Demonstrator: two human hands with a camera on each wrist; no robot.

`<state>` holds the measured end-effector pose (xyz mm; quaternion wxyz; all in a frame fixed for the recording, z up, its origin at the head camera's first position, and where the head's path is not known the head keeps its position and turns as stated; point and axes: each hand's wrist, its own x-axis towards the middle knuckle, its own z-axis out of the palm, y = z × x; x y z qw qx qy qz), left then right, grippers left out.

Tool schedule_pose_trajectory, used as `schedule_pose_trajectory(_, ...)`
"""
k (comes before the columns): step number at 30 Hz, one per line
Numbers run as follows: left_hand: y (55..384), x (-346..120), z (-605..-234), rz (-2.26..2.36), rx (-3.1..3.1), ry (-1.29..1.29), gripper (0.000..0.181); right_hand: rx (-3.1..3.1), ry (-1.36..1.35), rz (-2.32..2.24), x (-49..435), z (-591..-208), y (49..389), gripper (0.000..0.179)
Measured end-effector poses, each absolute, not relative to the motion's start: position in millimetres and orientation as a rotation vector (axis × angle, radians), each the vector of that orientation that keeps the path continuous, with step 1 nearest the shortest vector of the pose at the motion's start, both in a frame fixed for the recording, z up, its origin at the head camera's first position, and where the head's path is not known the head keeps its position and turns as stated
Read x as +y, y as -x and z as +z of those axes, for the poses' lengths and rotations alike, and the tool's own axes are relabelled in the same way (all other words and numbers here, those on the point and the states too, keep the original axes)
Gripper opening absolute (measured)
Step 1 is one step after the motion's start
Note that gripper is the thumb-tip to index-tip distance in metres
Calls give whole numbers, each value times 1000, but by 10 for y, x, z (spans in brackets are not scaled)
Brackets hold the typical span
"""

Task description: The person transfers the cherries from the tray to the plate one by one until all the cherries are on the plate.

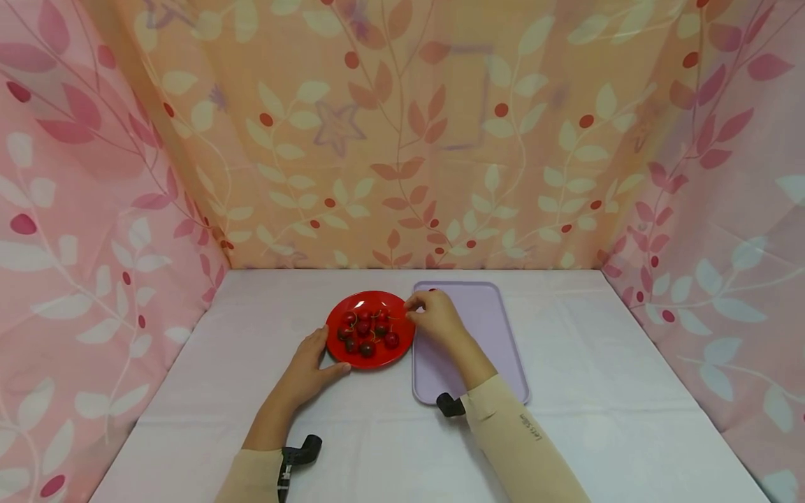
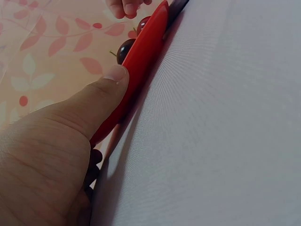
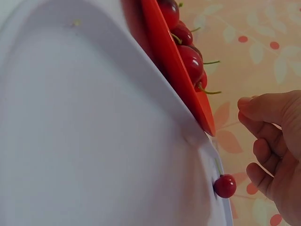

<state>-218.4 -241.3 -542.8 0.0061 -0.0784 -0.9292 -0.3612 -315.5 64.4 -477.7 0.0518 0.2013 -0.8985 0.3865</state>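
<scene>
My left hand grips the rim of a red plate at its near left, the thumb lying along the edge. Several dark red cherries with green stems are heaped on this plate. Over the plate's right rim hovers my right hand, its fingers loosely bent, thumb and index tips close together; nothing shows between them. A light purple tray lies to the right of the plate, partly under my right forearm. One cherry sits at the tray's far left corner.
A white cloth covers the table. Floral curtains close off the back and both sides. The plate's right rim comes right up against the tray's left edge. A small black camera is strapped at my right wrist, above the tray's near edge.
</scene>
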Motion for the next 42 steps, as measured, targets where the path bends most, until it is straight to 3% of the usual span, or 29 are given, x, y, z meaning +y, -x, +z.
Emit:
schedule_pose_trajectory(20, 2184, -2412, -5394, -1143, -2872, 286, 106, -2719, -548, 1060, 859, -4547, 3324, 14)
schedule_pose_trajectory(42, 2163, -2403, -5406, -1162, -2862, 285, 106, -2738, -636, 799, 972, -4689, 3739, 18)
